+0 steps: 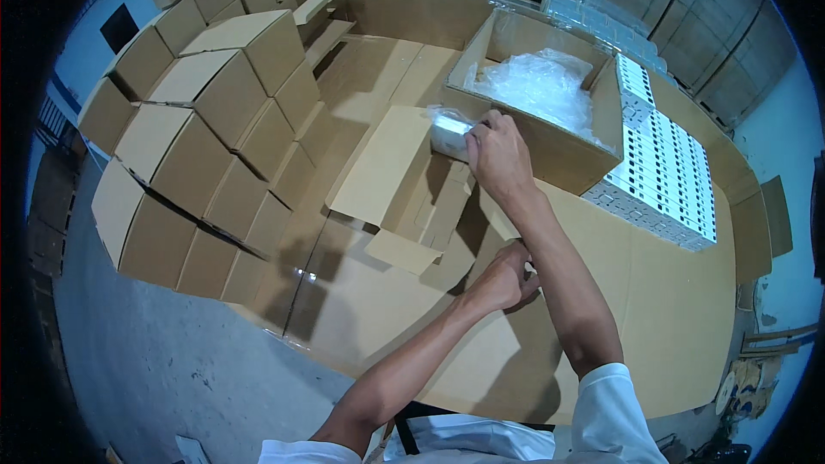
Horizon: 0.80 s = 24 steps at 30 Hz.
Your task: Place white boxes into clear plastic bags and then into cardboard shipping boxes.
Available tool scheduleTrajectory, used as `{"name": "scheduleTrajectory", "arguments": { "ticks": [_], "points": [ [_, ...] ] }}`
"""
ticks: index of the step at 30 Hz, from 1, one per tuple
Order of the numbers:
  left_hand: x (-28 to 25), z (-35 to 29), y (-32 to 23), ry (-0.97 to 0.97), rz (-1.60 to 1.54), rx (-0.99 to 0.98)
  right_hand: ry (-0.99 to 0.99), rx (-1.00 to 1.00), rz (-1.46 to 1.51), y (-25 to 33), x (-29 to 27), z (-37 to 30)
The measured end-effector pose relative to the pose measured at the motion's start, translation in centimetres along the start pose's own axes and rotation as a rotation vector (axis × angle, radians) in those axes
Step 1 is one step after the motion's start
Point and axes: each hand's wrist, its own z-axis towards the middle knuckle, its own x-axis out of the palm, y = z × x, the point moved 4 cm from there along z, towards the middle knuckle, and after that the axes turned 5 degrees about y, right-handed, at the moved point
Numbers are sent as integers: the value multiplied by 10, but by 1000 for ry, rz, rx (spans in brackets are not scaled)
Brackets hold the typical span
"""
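Observation:
My right hand [498, 150] is closed on the near side of a small white box in clear plastic wrap [449, 132]. This wrapped box is at the far end of an open brown carton [378, 176], whose flaps are spread. Nearer to me, my left hand [509, 279] is closed beside a brown cardboard flap, partly behind my right forearm. What its fingers hold, if anything, is hidden. Just beyond my right hand stands a larger open carton [550, 142] with crumpled clear plastic bags [543, 86] inside.
Brown cartons [206, 120] are stacked several high on the left. To the right, white boxes with black marks [662, 172] stand in rows. Cardboard covers the table [670, 309], with a raised cardboard wall [412, 9] along its far side. Wrapped pallet stacks [679, 9] stand behind.

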Motion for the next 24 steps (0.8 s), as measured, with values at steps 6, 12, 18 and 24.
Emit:
{"name": "scheduleTrajectory", "arguments": {
  "ticks": [6,12,18,24],
  "points": [
    [16,28,-18,64,-18,-145,-181,-40,113,-30,-59,-17],
    [43,62,-23,32,47,-14,-409,-4,-39,-126,-156,-16],
    [86,93,-38,112,-115,-172,-381,237,-258,-270,-238,-22],
    [106,109,-48,68,-170,-195,-277,407,-359,-367,-260,-36]
  ]
}}
